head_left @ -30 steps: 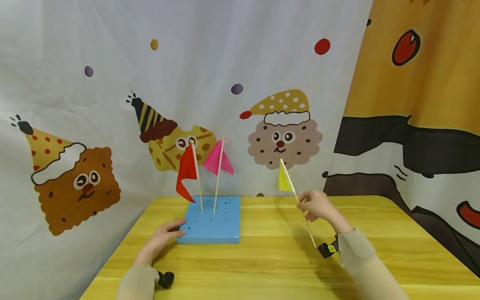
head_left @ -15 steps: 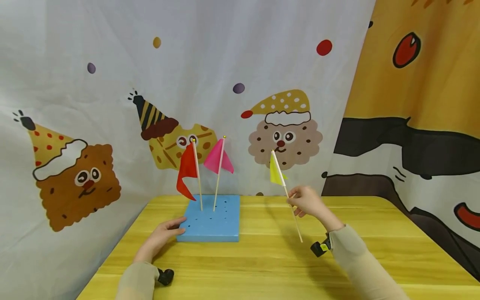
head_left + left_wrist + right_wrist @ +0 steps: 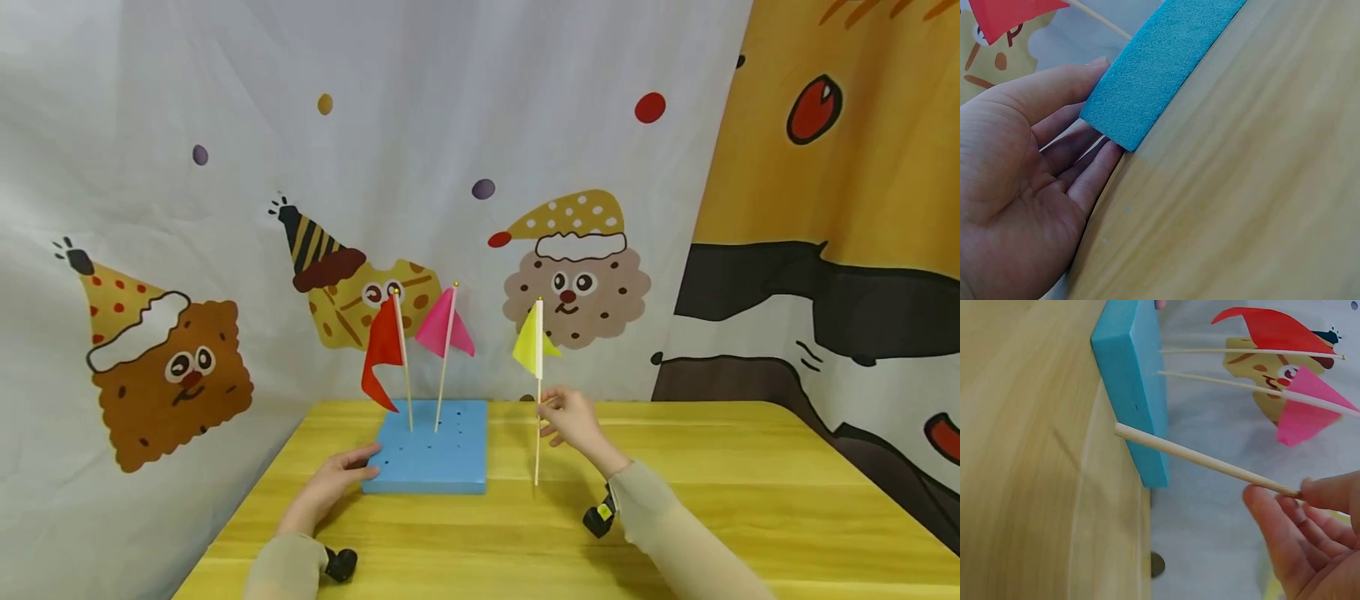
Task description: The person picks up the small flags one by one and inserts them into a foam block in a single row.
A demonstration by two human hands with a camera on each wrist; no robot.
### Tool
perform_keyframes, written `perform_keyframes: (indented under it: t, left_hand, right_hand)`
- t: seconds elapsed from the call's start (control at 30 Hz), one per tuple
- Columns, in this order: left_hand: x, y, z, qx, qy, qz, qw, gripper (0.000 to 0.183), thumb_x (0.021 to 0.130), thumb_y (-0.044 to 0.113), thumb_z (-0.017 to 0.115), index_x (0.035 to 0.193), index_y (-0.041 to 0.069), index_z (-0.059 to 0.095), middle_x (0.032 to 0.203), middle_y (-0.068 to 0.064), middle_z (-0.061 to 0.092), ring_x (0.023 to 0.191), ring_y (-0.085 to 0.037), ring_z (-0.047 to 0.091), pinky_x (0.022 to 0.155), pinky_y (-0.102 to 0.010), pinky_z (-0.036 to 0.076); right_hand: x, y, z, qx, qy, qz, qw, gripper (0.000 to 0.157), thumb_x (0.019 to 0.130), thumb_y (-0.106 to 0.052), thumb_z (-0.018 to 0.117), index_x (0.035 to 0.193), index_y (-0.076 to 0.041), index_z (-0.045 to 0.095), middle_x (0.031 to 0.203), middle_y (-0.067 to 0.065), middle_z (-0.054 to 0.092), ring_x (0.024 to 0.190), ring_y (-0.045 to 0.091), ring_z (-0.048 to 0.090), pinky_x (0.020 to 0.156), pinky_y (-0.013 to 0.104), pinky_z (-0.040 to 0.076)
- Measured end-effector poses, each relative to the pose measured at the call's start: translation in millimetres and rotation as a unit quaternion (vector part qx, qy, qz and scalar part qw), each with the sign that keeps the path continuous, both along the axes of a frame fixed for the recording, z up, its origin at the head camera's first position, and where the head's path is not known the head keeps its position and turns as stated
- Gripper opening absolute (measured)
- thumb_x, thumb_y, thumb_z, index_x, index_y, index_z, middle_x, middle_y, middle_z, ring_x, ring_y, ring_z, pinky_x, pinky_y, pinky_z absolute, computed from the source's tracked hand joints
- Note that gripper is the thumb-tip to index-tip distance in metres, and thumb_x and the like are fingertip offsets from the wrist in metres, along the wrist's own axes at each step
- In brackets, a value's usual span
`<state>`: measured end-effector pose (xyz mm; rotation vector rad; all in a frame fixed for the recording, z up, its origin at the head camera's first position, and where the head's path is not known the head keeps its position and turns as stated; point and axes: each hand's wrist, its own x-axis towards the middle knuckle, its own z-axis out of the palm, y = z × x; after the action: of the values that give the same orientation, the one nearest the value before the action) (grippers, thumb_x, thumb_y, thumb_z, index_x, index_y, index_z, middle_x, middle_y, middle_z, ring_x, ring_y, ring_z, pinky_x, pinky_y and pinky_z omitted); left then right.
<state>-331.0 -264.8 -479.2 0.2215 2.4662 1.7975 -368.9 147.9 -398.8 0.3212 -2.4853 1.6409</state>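
A yellow flag [image 3: 529,343] on a thin wooden stick is pinched near mid-stick by my right hand [image 3: 576,418]. It stands nearly upright, right of the blue foam block [image 3: 461,465]. In the right wrist view, the stick's lower end [image 3: 1147,439] points down beside the block, seemingly apart from it. My left hand [image 3: 330,483] touches the block's left edge with fairly straight fingers; the left wrist view shows the thumb [image 3: 1072,84] at the top edge. A red flag [image 3: 384,342] and a pink flag [image 3: 438,323] stand in the block, slightly tilted.
The block lies on a wood-grain table [image 3: 675,492], and several small holes dot its top. Behind the table hangs a pale curtain [image 3: 420,100] printed with cartoon biscuits. Each wrist wears a small black camera [image 3: 341,565].
My right hand has carried the yellow flag leftward, closer to the block, and its stick has turned from leaning to nearly upright. The left hand keeps its place at the block.
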Motion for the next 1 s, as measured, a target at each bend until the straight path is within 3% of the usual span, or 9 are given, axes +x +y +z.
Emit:
perform_keyframes:
  t: [0.3,0.57,0.7,0.87,1.0]
  left_hand:
    - [-0.1,1,-5.5,0.008,-0.001,0.008,0.9999,0.054,0.091,0.021,0.07,0.139,0.004,0.053,0.148,-0.02,0.04,0.136,-0.041,0.033,0.108,-0.055,0.031]
    - [2.5,2,-6.6,0.008,-0.007,0.014,0.9998,0.054,0.09,0.021,0.071,0.139,0.005,0.054,0.149,-0.02,0.039,0.136,-0.041,0.034,0.107,-0.055,0.032]
    - [3.0,3,-5.4,0.006,-0.002,0.015,0.9999,0.053,0.09,0.02,0.07,0.139,0.004,0.054,0.147,-0.021,0.042,0.134,-0.041,0.036,0.107,-0.055,0.033]
    - [2.1,3,-2.8,0.008,0.004,0.021,0.9997,0.052,0.091,0.018,0.07,0.139,0.004,0.054,0.145,-0.022,0.043,0.134,-0.041,0.037,0.107,-0.056,0.032]
    - [0.4,3,-1.3,0.008,0.005,0.02,0.9997,0.052,0.091,0.018,0.07,0.139,0.004,0.054,0.145,-0.021,0.044,0.134,-0.041,0.037,0.107,-0.056,0.032]
  right_hand:
    - [-17.5,-33,2.9,-0.076,0.014,0.014,0.997,0.016,0.094,-0.011,0.063,0.106,-0.001,0.062,0.095,0.019,0.067,0.068,0.035,0.07,0.05,0.043,0.057]
    - [-36.6,-64,15.1,-0.093,0.03,0.016,0.995,0.021,0.095,-0.015,0.062,0.109,0.0,0.061,0.097,0.021,0.068,0.067,0.03,0.07,0.053,0.043,0.057]
    - [-45.7,-76,18.9,-0.107,0.04,0.021,0.993,0.022,0.095,-0.011,0.061,0.112,0.003,0.06,0.098,0.025,0.067,0.073,0.038,0.07,0.054,0.042,0.058]
    - [-55.7,-88,18.3,-0.108,0.038,0.014,0.993,0.022,0.095,-0.009,0.06,0.114,0.002,0.06,0.098,0.024,0.067,0.076,0.041,0.069,0.053,0.04,0.058]
    - [-59.6,-96,14.4,-0.102,0.041,0.007,0.994,0.02,0.096,-0.01,0.06,0.112,0.001,0.061,0.096,0.02,0.067,0.073,0.036,0.07,0.058,0.047,0.058]
